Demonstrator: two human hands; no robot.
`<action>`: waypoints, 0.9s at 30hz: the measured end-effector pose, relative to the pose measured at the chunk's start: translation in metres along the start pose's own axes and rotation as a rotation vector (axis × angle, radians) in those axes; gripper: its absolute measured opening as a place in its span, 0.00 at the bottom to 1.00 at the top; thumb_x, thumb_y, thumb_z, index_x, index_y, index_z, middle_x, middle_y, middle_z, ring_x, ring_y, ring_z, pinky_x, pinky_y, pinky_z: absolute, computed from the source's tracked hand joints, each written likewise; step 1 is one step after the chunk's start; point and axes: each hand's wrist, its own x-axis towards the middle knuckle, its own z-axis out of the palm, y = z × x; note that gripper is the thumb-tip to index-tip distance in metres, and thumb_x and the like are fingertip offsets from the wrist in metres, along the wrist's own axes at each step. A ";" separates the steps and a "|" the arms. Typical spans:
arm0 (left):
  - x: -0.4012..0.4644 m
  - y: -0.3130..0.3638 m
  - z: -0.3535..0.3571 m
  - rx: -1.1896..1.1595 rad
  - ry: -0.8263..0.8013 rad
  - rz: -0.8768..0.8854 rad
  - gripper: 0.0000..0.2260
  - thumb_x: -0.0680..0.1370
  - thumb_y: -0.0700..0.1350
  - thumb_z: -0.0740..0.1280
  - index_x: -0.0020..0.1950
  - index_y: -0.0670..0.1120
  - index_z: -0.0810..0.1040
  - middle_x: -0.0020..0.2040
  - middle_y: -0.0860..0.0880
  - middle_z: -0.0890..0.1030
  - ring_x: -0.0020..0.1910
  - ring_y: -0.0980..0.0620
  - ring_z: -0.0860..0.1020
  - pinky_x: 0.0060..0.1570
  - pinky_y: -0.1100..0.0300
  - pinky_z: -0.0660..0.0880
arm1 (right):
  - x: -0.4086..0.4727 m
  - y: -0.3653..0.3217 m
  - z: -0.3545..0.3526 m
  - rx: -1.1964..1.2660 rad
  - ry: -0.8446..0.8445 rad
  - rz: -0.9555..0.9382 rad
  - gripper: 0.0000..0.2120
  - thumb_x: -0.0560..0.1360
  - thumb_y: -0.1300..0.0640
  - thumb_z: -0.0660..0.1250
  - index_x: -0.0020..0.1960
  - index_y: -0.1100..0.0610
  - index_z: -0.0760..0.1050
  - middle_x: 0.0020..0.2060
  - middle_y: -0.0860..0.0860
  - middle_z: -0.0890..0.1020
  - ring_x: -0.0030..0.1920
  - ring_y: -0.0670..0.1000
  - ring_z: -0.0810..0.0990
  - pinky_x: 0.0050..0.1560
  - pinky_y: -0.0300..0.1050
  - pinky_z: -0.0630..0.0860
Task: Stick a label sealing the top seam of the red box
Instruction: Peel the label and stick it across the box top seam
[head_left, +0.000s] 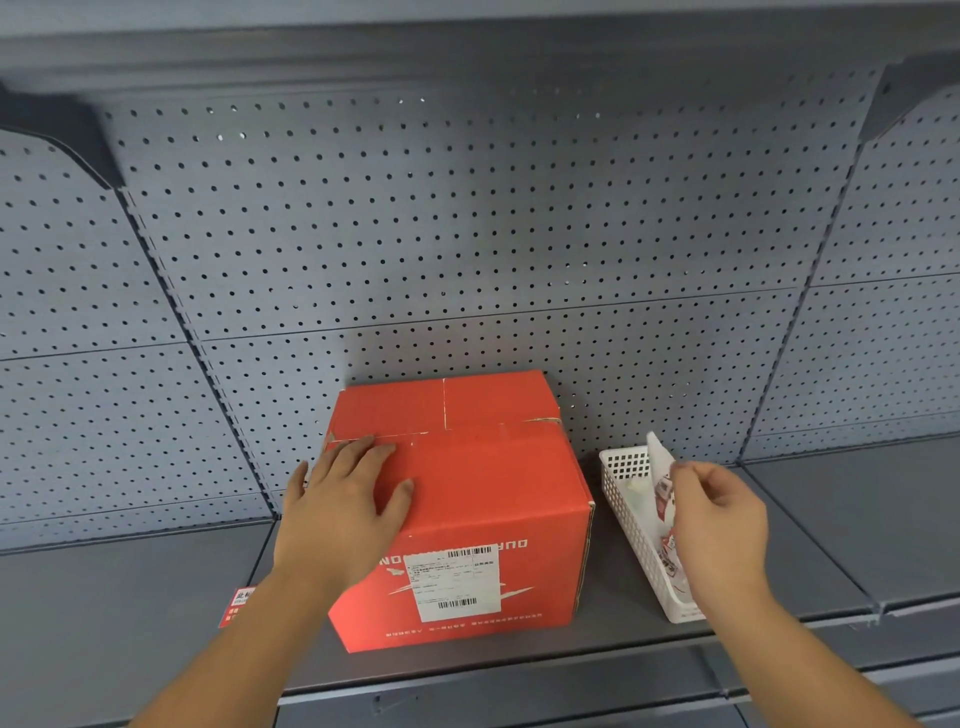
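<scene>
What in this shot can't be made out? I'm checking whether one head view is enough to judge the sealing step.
- Left part of the red box top seam: covered by the left hand.
- Sheet pinched by the right hand: print blurred, partly behind the fingers.
- White basket contents: hidden by that hand and sheet.
- Shipping label text: too small.
- Red tag on the shelf: behind the left forearm.
</scene>
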 end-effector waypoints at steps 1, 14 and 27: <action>-0.001 0.001 -0.001 -0.018 0.011 0.001 0.26 0.76 0.67 0.53 0.71 0.58 0.72 0.73 0.56 0.72 0.75 0.50 0.65 0.75 0.41 0.54 | 0.000 -0.006 0.001 0.007 -0.019 -0.017 0.10 0.76 0.56 0.65 0.39 0.49 0.81 0.30 0.48 0.84 0.30 0.51 0.75 0.40 0.53 0.75; 0.009 0.101 -0.043 -1.019 -0.029 -0.067 0.05 0.78 0.42 0.70 0.44 0.50 0.84 0.41 0.51 0.86 0.40 0.54 0.82 0.46 0.60 0.79 | -0.016 -0.061 0.057 -0.120 -0.252 -0.674 0.06 0.74 0.64 0.70 0.42 0.56 0.83 0.42 0.45 0.84 0.47 0.51 0.81 0.49 0.55 0.79; 0.023 0.128 -0.038 -1.375 -0.141 -0.421 0.09 0.79 0.41 0.70 0.50 0.35 0.82 0.38 0.43 0.84 0.36 0.51 0.82 0.39 0.60 0.80 | -0.001 -0.063 0.067 -0.315 -0.444 -1.057 0.08 0.78 0.53 0.67 0.50 0.54 0.82 0.47 0.46 0.85 0.52 0.50 0.78 0.55 0.46 0.75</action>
